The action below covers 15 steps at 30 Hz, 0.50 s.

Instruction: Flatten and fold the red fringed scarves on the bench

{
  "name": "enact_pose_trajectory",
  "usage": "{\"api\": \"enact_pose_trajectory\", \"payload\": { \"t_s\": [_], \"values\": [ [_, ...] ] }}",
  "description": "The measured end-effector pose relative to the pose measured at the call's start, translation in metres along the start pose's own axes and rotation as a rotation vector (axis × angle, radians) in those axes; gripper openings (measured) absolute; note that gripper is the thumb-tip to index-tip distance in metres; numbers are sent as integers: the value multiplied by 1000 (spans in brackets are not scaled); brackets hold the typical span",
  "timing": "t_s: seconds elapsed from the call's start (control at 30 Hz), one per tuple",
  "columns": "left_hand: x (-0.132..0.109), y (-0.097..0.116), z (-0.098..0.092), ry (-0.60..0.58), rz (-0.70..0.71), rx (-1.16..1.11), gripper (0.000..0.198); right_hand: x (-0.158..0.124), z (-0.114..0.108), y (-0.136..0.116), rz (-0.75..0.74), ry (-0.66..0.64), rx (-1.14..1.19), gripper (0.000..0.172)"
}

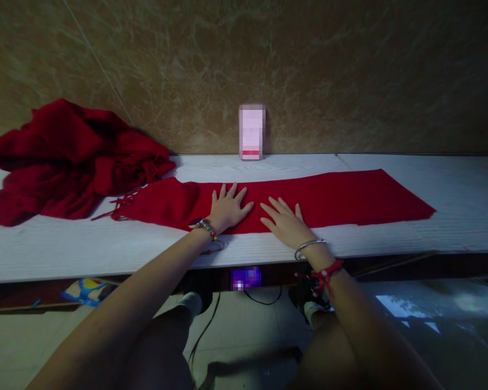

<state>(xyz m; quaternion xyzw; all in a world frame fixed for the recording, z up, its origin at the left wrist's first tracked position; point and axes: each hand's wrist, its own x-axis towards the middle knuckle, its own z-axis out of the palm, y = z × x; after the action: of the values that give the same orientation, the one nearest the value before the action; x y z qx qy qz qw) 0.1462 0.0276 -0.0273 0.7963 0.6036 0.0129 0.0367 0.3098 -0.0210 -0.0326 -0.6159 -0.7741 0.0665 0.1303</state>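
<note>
A long red scarf (341,197) lies flat along the white table (85,249), its fringed end at the left. My left hand (228,208) rests flat on the scarf's middle, fingers spread. My right hand (284,222) lies flat beside it on the scarf's near edge, fingers stretched out. Both hands are open and hold nothing. A beaded bracelet sits on my left wrist, a metal bangle and red cord on my right.
A heap of crumpled red scarves (65,157) sits at the table's left. A blurred pink upright object (251,132) leans against the marbled wall. Cables and a colourful item lie on the floor below the table edge.
</note>
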Motion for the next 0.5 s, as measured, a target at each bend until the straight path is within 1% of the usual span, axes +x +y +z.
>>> {"api": "enact_pose_trajectory", "payload": {
  "t_s": [0.07, 0.13, 0.2, 0.27, 0.37, 0.43, 0.5],
  "values": [
    [0, -2, 1, 7, -3, -7, 62, -5, -3, 2, 35, -153, -96, 48],
    [0, -4, 2, 15, -5, -20, 62, -10, -8, 9, 95, -216, -152, 50],
    [1, -5, 4, 23, -5, -29, 63, -14, -13, 20, 181, -236, -186, 51],
    [0, -6, 5, 33, -7, -33, 62, -18, -17, 33, 262, -228, -216, 53],
    [0, -5, 5, 47, -15, -39, 63, -21, -19, 43, 339, -146, -257, 55],
    [0, -5, 5, 48, -23, -46, 63, -21, -18, 39, 322, -81, -258, 55],
    [0, -5, 5, 46, -25, -50, 63, -19, -16, 28, 229, -50, -224, 54]
  ]
}}
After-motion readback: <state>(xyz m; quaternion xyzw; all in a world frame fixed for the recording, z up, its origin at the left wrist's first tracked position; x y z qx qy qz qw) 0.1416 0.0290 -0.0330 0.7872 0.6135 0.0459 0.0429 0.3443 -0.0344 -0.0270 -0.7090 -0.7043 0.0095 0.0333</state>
